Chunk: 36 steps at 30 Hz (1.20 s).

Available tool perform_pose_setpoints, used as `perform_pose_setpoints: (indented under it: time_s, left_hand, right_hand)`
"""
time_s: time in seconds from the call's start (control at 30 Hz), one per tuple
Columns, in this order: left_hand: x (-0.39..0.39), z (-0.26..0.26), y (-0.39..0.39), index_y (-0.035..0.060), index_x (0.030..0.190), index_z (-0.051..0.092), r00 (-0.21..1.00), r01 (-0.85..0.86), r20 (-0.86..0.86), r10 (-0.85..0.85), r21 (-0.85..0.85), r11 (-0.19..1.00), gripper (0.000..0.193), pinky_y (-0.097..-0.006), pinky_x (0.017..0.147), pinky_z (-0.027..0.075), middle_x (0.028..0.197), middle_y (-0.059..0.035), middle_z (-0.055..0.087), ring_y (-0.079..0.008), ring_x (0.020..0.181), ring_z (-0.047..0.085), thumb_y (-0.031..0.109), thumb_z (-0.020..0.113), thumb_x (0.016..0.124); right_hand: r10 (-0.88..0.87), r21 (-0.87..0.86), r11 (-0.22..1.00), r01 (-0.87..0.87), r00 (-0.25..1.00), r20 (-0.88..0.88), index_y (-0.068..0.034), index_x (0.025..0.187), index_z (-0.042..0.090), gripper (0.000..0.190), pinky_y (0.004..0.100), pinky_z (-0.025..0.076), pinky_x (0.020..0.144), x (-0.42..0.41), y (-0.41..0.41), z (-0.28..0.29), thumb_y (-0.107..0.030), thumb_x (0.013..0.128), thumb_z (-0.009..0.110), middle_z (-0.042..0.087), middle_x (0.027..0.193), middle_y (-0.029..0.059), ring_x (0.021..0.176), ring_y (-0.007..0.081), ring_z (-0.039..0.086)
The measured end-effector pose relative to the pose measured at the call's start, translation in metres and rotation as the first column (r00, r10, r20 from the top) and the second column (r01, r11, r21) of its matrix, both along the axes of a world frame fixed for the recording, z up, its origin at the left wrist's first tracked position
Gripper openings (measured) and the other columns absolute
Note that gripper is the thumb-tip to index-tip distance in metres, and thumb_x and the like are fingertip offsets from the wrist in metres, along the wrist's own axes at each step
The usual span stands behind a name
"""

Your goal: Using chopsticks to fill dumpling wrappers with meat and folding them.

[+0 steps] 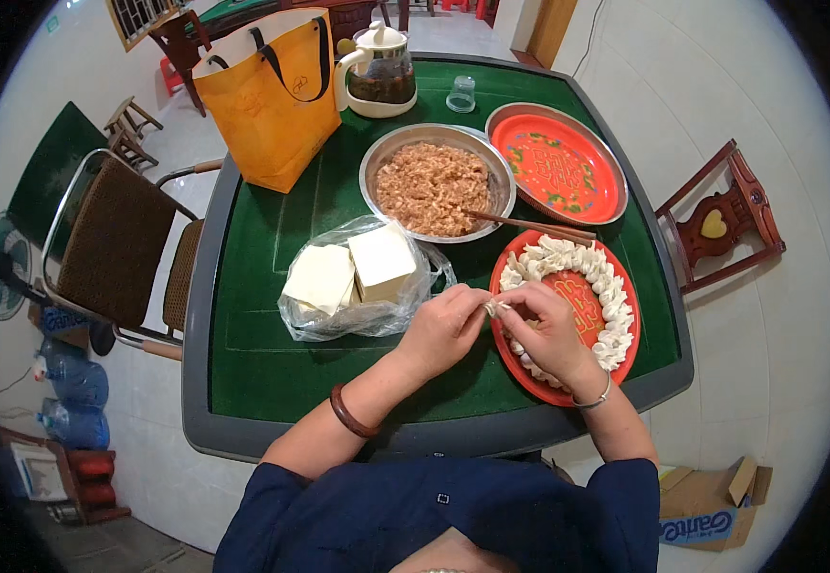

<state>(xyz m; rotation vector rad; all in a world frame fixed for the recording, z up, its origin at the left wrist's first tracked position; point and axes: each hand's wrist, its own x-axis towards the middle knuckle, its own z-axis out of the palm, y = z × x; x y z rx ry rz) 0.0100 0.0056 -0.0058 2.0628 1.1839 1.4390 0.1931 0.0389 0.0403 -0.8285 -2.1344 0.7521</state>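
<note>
My left hand (449,320) and my right hand (549,328) meet at the left rim of a red tray (635,344). Pinched between the fingertips of both is a small, pale wonton (495,308), partly hidden by the fingers. Folded wontons (614,315) line the tray in a ring, and my right hand covers part of that ring. Left of the hands, two stacks of square dough wrappers (383,259) sit in a clear plastic bag (300,328). Beyond them is a steel bowl (366,179) of minced filling (433,183), with wooden chopsticks (529,225) leaning across its rim.
A second red tray (554,165) rests at the back right of the green table (279,387). Behind the bowl stand a small plastic cup (462,94), a glass teapot (382,79) and an orange tote bag (271,107). Chairs (114,243) flank the table; a cardboard box (708,501) lies at lower right.
</note>
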Motion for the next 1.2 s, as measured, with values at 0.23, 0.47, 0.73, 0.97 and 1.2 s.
perform_pose_setpoints:
  time_s: [0.23, 0.47, 0.73, 0.97, 1.2]
  left_hand:
    - [-0.001, 0.023, -0.007, 0.0019, 0.111, 0.053, 0.978, 0.168, 0.163, -0.129, -0.257, 0.952, 0.034, -0.0280, 0.059, 0.046, 0.078, -0.0079, 0.055, -0.0166, 0.065, 0.056, 0.000, 0.061, 0.078]
    - [0.003, 0.024, -0.009, 0.0041, 0.126, 0.044, 0.966, 0.256, -0.003, -0.258, -0.111, 0.960, 0.052, -0.0307, 0.060, 0.046, 0.077, -0.0084, 0.053, -0.0196, 0.064, 0.055, -0.005, 0.053, 0.075]
    - [0.009, 0.027, -0.015, 0.0059, 0.130, 0.045, 0.978, 0.200, 0.082, -0.191, -0.126, 0.972, 0.056, -0.0294, 0.061, 0.048, 0.089, -0.0088, 0.059, -0.0199, 0.070, 0.059, -0.003, 0.060, 0.077]
    - [0.017, 0.021, -0.012, 0.0019, 0.116, 0.056, 0.972, 0.159, 0.168, -0.164, 0.040, 0.986, 0.042, -0.0284, 0.073, 0.053, 0.106, -0.0106, 0.060, -0.0170, 0.091, 0.063, 0.001, 0.072, 0.078]
    - [0.016, 0.004, -0.010, -0.0005, 0.113, 0.052, 0.872, 0.335, 0.447, -0.201, -0.245, 0.910, 0.025, -0.0276, 0.084, 0.051, 0.109, -0.0070, 0.059, -0.0128, 0.099, 0.061, -0.001, 0.060, 0.089]
  right_hand:
    - [0.030, 0.217, 0.975, -0.053, 0.994, 0.108, -0.003, 0.097, 0.064, 0.018, 0.0296, 0.052, 0.061, 0.011, -0.006, -0.003, -0.004, 0.079, 0.069, 0.059, 0.083, 0.0096, 0.069, 0.0198, 0.063]
    - [0.013, 0.116, 0.993, -0.025, 0.995, 0.101, -0.001, 0.091, 0.061, 0.014, 0.0293, 0.052, 0.060, 0.014, -0.018, -0.001, -0.002, 0.078, 0.067, 0.058, 0.082, 0.0104, 0.068, 0.0206, 0.063]
    - [-0.057, -0.210, 0.978, 0.014, 0.978, -0.200, -0.001, 0.106, 0.062, 0.020, 0.0229, 0.050, 0.055, 0.017, -0.018, -0.012, -0.005, 0.087, 0.064, 0.061, 0.084, 0.0048, 0.062, 0.0087, 0.058]
    - [-0.270, -0.695, 0.706, -0.138, 0.854, -0.444, -0.001, 0.104, 0.063, 0.016, 0.0173, 0.043, 0.050, 0.017, -0.020, -0.008, -0.012, 0.093, 0.061, 0.063, 0.081, 0.0020, 0.061, 0.0035, 0.054]
    - [-0.208, -0.653, 0.743, -0.143, 0.878, -0.430, -0.001, 0.117, 0.062, 0.029, 0.0166, 0.043, 0.055, 0.011, -0.032, 0.000, -0.010, 0.089, 0.065, 0.061, 0.088, -0.0003, 0.065, 0.0023, 0.054]
